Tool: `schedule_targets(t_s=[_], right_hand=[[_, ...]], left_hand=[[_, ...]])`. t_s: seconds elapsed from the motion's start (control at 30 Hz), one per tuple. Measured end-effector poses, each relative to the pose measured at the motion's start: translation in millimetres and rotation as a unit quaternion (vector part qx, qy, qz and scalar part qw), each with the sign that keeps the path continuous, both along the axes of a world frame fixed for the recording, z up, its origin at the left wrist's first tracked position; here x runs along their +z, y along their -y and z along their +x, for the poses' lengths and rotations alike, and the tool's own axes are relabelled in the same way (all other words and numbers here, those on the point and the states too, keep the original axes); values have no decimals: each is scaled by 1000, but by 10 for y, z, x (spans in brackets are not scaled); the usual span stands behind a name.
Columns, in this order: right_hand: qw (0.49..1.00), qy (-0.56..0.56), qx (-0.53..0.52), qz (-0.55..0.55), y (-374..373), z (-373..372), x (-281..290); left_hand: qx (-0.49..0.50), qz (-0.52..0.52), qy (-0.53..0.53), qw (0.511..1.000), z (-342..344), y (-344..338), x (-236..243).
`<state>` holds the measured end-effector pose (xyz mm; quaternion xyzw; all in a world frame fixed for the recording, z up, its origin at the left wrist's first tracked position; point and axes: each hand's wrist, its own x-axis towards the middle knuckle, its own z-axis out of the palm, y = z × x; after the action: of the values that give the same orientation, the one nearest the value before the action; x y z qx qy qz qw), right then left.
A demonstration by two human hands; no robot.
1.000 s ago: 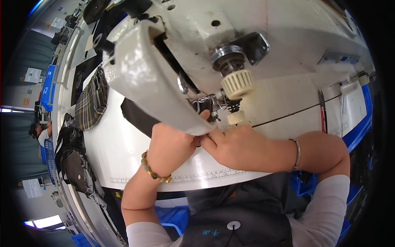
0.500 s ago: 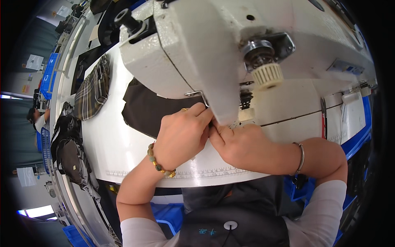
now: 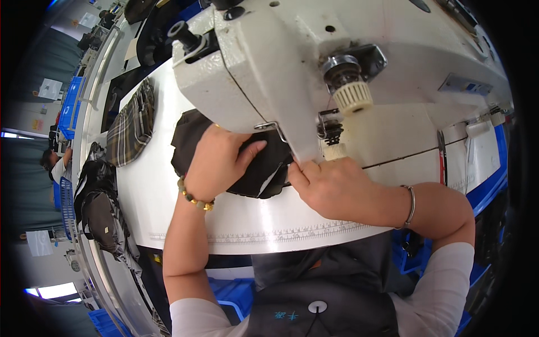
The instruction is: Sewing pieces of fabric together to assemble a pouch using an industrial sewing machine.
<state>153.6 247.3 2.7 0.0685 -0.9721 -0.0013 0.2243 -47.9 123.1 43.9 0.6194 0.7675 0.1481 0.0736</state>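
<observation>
A large white sewing machine (image 3: 314, 62) fills the top of the view, its head hanging over a white table (image 3: 252, 216). Under the head lies a piece of black fabric (image 3: 252, 168). My left hand (image 3: 216, 160), with a bead bracelet at the wrist, rests flat on the fabric and presses it down. My right hand (image 3: 331, 188), with a thin bangle on the wrist, pinches the fabric's right edge close to the needle area, which the machine head hides.
A plaid bag piece (image 3: 132, 126) lies at the table's left end. Dark bags (image 3: 101, 208) hang over the left edge. Blue bins (image 3: 70, 104) and another person (image 3: 56, 163) are further left. A ruler scale is printed along the table's near edge.
The view has shifted so the machine head sits higher and further right. My left hand has opened from a pinch near the needle and moved left, flat onto the black fabric.
</observation>
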Motion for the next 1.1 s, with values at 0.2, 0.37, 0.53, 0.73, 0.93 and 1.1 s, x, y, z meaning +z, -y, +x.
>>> schedule_targets(t_s=[0.2,0.37,0.53,0.73,0.93,1.1], right_hand=[[986,19,2,-167,-103,6,94],[960,24,36,-277,-162,0,117],[948,68,16,-311,-188,9,81],[911,75,30,-403,-151,-38,45],[890,86,24,-446,-155,-41,103],[894,96,20,-437,-181,-41,119]], left_hand=[[53,-126,-256,957,631,290,182],[37,-147,-234,960,619,318,329],[5,-23,115,993,270,49,119],[21,-66,229,971,123,186,35],[-14,-21,288,957,71,217,-48],[-18,-34,327,944,77,228,-38]])
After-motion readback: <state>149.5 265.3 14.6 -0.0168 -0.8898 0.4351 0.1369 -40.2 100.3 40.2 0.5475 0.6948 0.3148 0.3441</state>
